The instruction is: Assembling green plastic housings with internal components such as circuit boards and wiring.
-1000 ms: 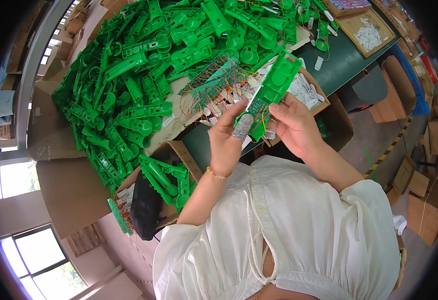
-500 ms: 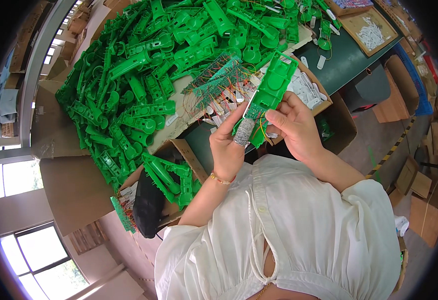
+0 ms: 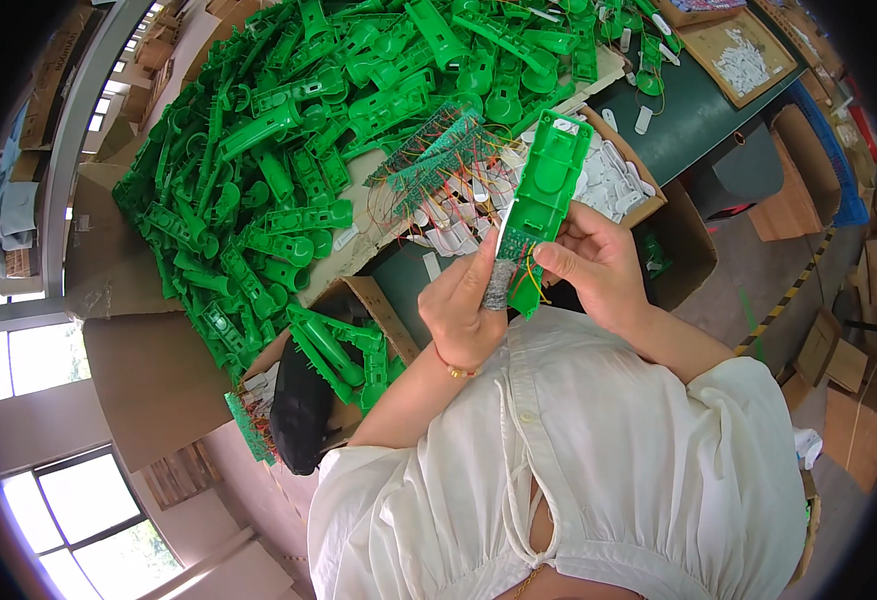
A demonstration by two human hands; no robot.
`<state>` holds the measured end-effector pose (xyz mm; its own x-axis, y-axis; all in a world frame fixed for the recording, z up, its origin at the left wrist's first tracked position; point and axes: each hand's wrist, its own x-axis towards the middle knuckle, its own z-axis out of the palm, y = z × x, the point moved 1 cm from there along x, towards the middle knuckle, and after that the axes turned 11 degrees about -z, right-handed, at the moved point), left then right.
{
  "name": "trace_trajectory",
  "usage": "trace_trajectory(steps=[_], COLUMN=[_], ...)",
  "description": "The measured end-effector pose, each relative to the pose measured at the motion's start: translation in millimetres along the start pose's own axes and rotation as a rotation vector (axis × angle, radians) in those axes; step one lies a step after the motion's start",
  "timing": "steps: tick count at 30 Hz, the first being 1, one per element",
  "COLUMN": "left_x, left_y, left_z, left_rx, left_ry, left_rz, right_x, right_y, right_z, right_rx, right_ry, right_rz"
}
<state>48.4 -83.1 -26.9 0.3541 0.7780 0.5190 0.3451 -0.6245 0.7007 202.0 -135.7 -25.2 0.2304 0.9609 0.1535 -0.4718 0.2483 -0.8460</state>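
A long green plastic housing half (image 3: 549, 185) is held up in front of my chest, its ribbed inside showing. A small green circuit board (image 3: 521, 250) with red and yellow wires sits at its lower end. My left hand (image 3: 466, 305) is closed on the lower left of the housing. A grey, rough-textured wrap (image 3: 499, 285) lies beside the board, seemingly around my left thumb. My right hand (image 3: 599, 265) grips the right edge, its thumb by the board and wires; its other fingertips are partly hidden behind the housing.
A large heap of green housings (image 3: 289, 150) covers the table's left and far side. Wired circuit boards (image 3: 434, 150) lie just beyond my hands. White plastic parts (image 3: 609, 180) fill a cardboard box behind the housing. A tray of small white pieces (image 3: 742, 62) stands far right.
The housing has turned more upright and come slightly lower and to the left. My left hand has shifted down and right, still holding on; my right hand has moved only a little.
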Motion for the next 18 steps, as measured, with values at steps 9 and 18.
trace_trajectory(steps=[9, 18], left_x=[0.7, 4.3], left_y=[-14.7, 1.5], left_z=[3.1, 10.8], left_rx=[-0.797, -1.225], left_ry=[-0.297, -0.470], left_rz=[-0.647, -0.870], right_x=[13.2, 7.1], right_y=[-3.2, -6.6], right_z=[-11.3, 1.6], right_rx=[-0.142, -0.194], right_ry=[-0.068, -0.079], right_rz=[-0.024, -0.081])
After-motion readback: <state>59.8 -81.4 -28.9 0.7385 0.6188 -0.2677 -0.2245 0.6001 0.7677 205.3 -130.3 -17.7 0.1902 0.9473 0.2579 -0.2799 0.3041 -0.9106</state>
